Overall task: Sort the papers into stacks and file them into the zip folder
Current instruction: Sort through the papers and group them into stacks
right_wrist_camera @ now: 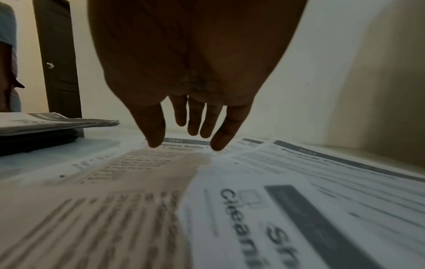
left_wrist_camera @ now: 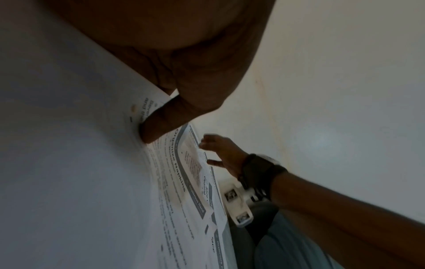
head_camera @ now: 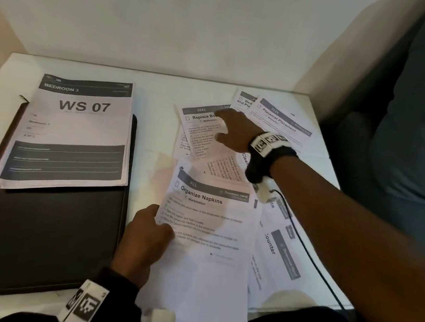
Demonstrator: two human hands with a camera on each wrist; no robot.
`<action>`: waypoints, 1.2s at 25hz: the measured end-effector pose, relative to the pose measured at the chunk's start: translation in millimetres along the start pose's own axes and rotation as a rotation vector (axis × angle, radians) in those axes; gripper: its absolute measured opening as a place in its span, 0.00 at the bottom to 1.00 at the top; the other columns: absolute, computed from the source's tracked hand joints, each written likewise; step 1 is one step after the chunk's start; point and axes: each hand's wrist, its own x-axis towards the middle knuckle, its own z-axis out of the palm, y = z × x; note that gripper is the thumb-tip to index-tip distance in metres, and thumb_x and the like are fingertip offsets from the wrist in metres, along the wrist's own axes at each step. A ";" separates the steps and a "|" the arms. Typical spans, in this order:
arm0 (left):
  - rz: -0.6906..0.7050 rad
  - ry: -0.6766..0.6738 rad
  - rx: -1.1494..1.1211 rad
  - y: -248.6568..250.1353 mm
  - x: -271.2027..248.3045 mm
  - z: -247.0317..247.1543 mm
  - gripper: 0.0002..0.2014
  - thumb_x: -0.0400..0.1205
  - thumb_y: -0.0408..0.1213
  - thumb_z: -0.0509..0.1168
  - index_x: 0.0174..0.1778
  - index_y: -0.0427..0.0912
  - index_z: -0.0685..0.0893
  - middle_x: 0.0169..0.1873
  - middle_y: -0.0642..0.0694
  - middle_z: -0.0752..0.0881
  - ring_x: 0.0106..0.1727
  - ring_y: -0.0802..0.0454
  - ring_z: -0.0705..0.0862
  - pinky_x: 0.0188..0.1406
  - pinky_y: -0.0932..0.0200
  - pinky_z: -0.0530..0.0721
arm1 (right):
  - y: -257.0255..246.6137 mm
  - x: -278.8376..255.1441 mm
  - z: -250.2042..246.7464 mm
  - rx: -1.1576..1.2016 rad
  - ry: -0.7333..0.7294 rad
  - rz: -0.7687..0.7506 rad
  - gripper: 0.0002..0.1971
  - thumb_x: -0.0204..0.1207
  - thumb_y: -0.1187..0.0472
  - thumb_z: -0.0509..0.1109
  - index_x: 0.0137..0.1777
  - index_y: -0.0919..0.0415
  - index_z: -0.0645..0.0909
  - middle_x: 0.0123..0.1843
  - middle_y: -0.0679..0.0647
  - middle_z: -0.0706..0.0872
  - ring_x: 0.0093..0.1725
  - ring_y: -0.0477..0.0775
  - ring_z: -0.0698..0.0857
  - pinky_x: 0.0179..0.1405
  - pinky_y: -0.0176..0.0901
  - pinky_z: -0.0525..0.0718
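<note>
A dark zip folder (head_camera: 40, 232) lies shut at the table's left, with a stack of papers headed "WS 07" (head_camera: 73, 135) on its far half. Loose sheets are spread over the right side. My left hand (head_camera: 160, 223) pinches the left edge of the "Organize Napkins" sheet (head_camera: 210, 228); in the left wrist view its thumb (left_wrist_camera: 158, 125) presses on top of that sheet (left_wrist_camera: 174, 182). My right hand (head_camera: 224, 127) reaches over the "Replace Bottle" sheet (head_camera: 199, 131), fingers (right_wrist_camera: 193, 127) straight and spread, tips at that sheet (right_wrist_camera: 142, 160). Whether they touch it is unclear.
More sheets, among them "Placemat Placement" (head_camera: 279, 121) and a "Cleaning" sheet (right_wrist_camera: 287, 218), overlap at the far right of the white table (head_camera: 152, 130). A black cable (head_camera: 303, 244) crosses the right-hand papers. A blue-grey cushion (head_camera: 414, 134) borders the right side; a wall stands behind.
</note>
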 end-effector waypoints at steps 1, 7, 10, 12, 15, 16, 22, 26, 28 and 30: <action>-0.008 -0.014 -0.006 -1.7 2.1 -1.0 0.11 0.76 0.28 0.67 0.49 0.47 0.86 0.46 0.48 0.93 0.50 0.45 0.91 0.48 0.43 0.92 | -12.6 20.3 0.5 -0.027 -0.007 -0.040 0.37 0.84 0.58 0.69 0.89 0.58 0.56 0.88 0.58 0.62 0.86 0.62 0.63 0.84 0.58 0.64; -0.031 -0.078 -0.001 -11.9 12.7 -3.1 0.16 0.84 0.23 0.66 0.52 0.53 0.82 0.51 0.54 0.89 0.51 0.52 0.89 0.37 0.63 0.83 | -30.4 75.8 6.0 -0.152 -0.085 -0.082 0.45 0.75 0.64 0.74 0.89 0.53 0.55 0.81 0.59 0.69 0.81 0.64 0.65 0.73 0.61 0.74; 0.010 -0.071 0.017 -13.0 12.5 -1.4 0.16 0.84 0.24 0.66 0.51 0.53 0.82 0.49 0.55 0.90 0.51 0.51 0.89 0.39 0.63 0.83 | -25.9 81.2 5.9 -0.171 -0.117 -0.058 0.53 0.70 0.62 0.78 0.90 0.52 0.50 0.86 0.58 0.58 0.86 0.64 0.57 0.77 0.66 0.72; 0.034 -0.057 0.034 -12.6 12.2 -0.6 0.14 0.84 0.24 0.65 0.51 0.52 0.82 0.48 0.56 0.90 0.50 0.52 0.90 0.39 0.62 0.84 | -29.2 84.7 3.1 -0.153 -0.177 -0.080 0.56 0.67 0.65 0.79 0.91 0.53 0.48 0.89 0.57 0.56 0.88 0.62 0.53 0.81 0.64 0.67; 0.030 -0.061 0.018 -10.6 12.5 -1.5 0.14 0.85 0.25 0.65 0.51 0.52 0.81 0.48 0.56 0.90 0.49 0.51 0.90 0.39 0.63 0.84 | -29.5 83.2 0.2 -0.143 -0.147 -0.088 0.54 0.65 0.67 0.82 0.89 0.51 0.56 0.80 0.58 0.66 0.81 0.61 0.64 0.74 0.63 0.75; 0.024 -0.066 0.010 -10.5 12.4 -2.3 0.14 0.85 0.25 0.65 0.50 0.53 0.81 0.47 0.56 0.89 0.49 0.51 0.89 0.39 0.62 0.84 | -24.0 79.4 -2.0 -0.120 -0.107 -0.079 0.49 0.66 0.68 0.81 0.86 0.52 0.61 0.77 0.58 0.68 0.78 0.60 0.68 0.71 0.62 0.78; 0.032 -0.059 0.022 -9.8 13.4 -2.2 0.15 0.85 0.24 0.66 0.49 0.53 0.81 0.47 0.56 0.89 0.48 0.51 0.89 0.42 0.58 0.86 | 18.3 52.0 4.4 0.241 0.310 -0.098 0.16 0.78 0.70 0.71 0.64 0.57 0.83 0.55 0.51 0.86 0.54 0.53 0.84 0.60 0.53 0.86; 0.029 -0.056 0.012 -10.6 13.9 -1.8 0.13 0.85 0.25 0.66 0.52 0.51 0.82 0.49 0.53 0.90 0.51 0.47 0.90 0.43 0.57 0.87 | 15.4 44.3 3.0 0.385 0.405 -0.064 0.14 0.82 0.62 0.67 0.65 0.51 0.81 0.54 0.51 0.92 0.52 0.54 0.89 0.53 0.49 0.89; 0.031 -0.056 0.007 -10.4 14.3 -1.5 0.14 0.85 0.24 0.66 0.51 0.51 0.82 0.49 0.53 0.90 0.51 0.48 0.90 0.42 0.59 0.86 | 12.5 42.3 -1.6 0.382 0.427 -0.049 0.09 0.82 0.64 0.66 0.60 0.57 0.80 0.56 0.52 0.91 0.53 0.55 0.89 0.51 0.47 0.88; 0.033 -0.055 0.003 -9.5 14.6 -1.1 0.14 0.85 0.24 0.65 0.50 0.52 0.82 0.49 0.54 0.89 0.50 0.49 0.89 0.41 0.60 0.85 | 16.4 39.0 -2.7 0.349 0.412 -0.049 0.09 0.78 0.70 0.68 0.56 0.61 0.82 0.64 0.52 0.88 0.63 0.55 0.85 0.63 0.49 0.84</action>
